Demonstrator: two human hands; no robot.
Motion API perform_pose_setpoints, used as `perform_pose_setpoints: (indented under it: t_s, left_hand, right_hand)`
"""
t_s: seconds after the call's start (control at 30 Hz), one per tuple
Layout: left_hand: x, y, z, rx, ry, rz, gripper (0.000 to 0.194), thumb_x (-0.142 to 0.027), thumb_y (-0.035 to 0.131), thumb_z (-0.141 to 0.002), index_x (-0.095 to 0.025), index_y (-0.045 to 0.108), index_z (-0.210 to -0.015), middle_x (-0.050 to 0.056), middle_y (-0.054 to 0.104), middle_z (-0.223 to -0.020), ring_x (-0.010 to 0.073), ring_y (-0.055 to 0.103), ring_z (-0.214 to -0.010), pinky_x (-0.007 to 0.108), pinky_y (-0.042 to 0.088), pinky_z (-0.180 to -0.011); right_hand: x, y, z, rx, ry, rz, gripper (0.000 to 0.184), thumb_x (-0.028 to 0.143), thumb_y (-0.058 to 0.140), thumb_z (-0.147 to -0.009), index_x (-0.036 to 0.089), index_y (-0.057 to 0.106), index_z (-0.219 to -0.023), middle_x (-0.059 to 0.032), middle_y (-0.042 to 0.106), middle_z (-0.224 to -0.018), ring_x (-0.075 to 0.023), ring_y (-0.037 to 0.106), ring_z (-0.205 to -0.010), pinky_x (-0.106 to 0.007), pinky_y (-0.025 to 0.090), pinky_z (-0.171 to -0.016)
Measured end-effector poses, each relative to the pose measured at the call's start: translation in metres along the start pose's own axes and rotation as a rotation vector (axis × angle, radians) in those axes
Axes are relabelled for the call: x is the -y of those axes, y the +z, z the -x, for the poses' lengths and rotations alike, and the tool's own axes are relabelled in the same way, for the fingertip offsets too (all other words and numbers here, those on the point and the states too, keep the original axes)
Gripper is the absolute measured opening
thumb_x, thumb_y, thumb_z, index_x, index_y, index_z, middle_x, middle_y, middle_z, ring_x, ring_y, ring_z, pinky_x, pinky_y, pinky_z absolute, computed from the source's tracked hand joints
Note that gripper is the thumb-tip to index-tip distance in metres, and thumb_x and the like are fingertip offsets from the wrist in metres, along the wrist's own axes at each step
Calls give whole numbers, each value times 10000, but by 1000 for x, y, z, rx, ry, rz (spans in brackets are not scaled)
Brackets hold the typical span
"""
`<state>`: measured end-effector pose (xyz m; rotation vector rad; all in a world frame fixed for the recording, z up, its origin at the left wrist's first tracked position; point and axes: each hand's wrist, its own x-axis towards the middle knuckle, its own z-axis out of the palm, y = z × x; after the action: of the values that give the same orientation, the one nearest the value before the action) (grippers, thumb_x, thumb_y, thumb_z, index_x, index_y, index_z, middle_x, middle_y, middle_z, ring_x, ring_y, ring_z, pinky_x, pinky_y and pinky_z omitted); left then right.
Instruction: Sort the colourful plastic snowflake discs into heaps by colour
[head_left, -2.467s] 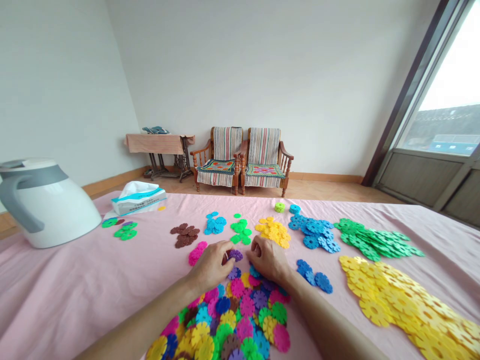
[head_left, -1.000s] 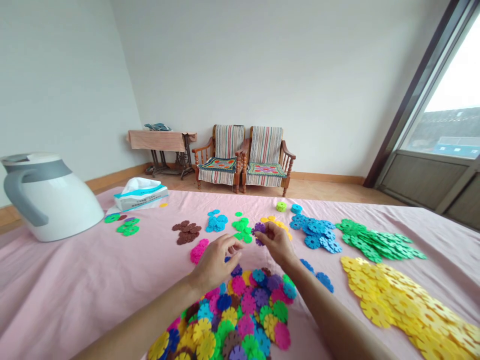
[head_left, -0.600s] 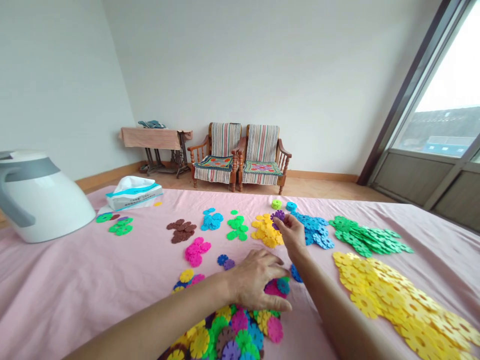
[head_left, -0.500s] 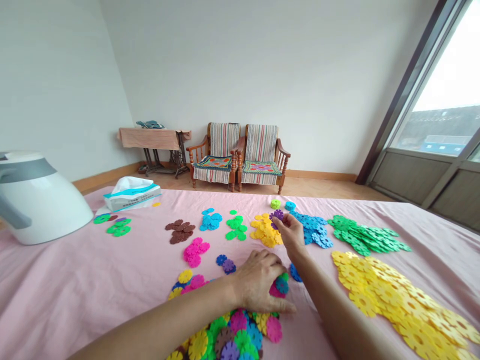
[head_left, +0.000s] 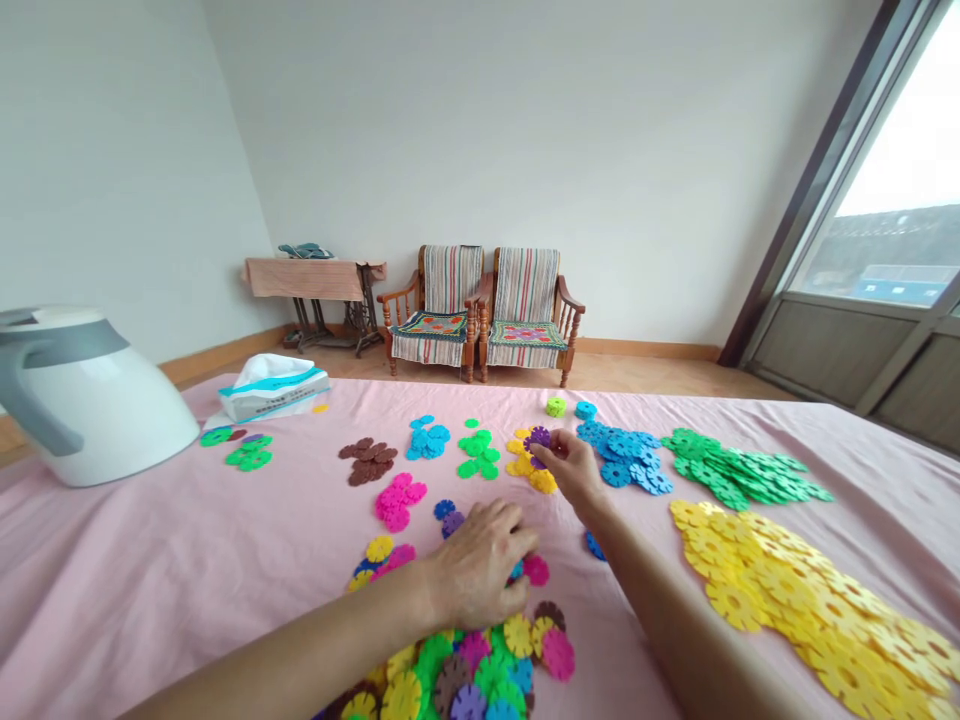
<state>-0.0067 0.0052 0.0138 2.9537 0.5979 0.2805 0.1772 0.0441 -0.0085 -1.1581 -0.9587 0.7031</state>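
Note:
My right hand [head_left: 576, 468] pinches purple notched plastic discs [head_left: 537, 438] between thumb and fingers, held above the small yellow disc pile [head_left: 543, 482]. How many purple discs it holds I cannot tell. My left hand [head_left: 480, 565] rests palm down at the far side of a mixed-colour disc heap [head_left: 450, 680], its fingers curled inward. A pink disc [head_left: 536, 571] and part of a blue one show at its fingertips; what lies under the palm is hidden. Just beyond that hand are a purple disc [head_left: 452, 524] and a dark blue disc [head_left: 444, 510].
Sorted discs lie in groups: pink [head_left: 399, 500], brown [head_left: 367, 460], light blue [head_left: 428, 440], light green [head_left: 478, 456]. Larger blue [head_left: 626, 455], green [head_left: 739, 468] and yellow [head_left: 802, 590] piles spread rightward. A white kettle [head_left: 112, 410] and tissue box [head_left: 277, 390] stand at left.
My right hand has moved slightly left with the purple discs, now over the yellow pile. My left hand has drawn left and its thumb has curled in, uncovering discs on its right.

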Motion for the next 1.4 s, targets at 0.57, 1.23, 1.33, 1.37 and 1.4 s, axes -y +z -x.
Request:
perform_pose_setpoints:
  t_s: [0.57,1.23,1.33,1.37,1.4]
  left_hand:
    - [49,-23,67,-141,-116,166,106,-84,462,-763,-181,501,-746,8,536,-792,152,492,-784,256,392,-720]
    - [71,-12,70,-292,-203,56,310,-220,491,-844,-217,560,-1146,56,619,-1099,224,500,-1051,406,381,-942]
    - [67,-12,69,-238,-198,26,334,-278,481,-863,-214,531,-1187,62,593,-1161,240,470,-1093,428,352,-959]
    - [66,-12,69,-224,-197,22,334,-289,474,-868,-211,530,-1189,63,590,-1167,242,467,-1096,428,348,-959]
    - [65,-12,69,-212,-193,21,328,-295,465,-874,-209,534,-1183,65,590,-1169,242,468,-1096,425,347,-957]
  right_hand:
    - [25,-16,13,982,95,695,86,198,651,-618,165,578,-585,81,489,-508,-52,394,-477,-169,276,-448]
    - [63,3,63,1016,-35,1280,263,115,633,-581,196,553,-818,-30,601,-889,-178,538,-822,-255,358,-670]
    - [60,1,61,1033,-64,1257,249,124,615,-587,192,544,-815,-33,595,-888,-176,530,-806,-258,355,-663]
    - [60,1,61,1041,-65,1248,234,121,606,-590,190,542,-805,-34,595,-883,-176,528,-805,-257,354,-659]
    - [61,1,61,1049,-61,1238,215,114,594,-594,188,540,-789,-35,595,-873,-174,527,-802,-255,353,-653]
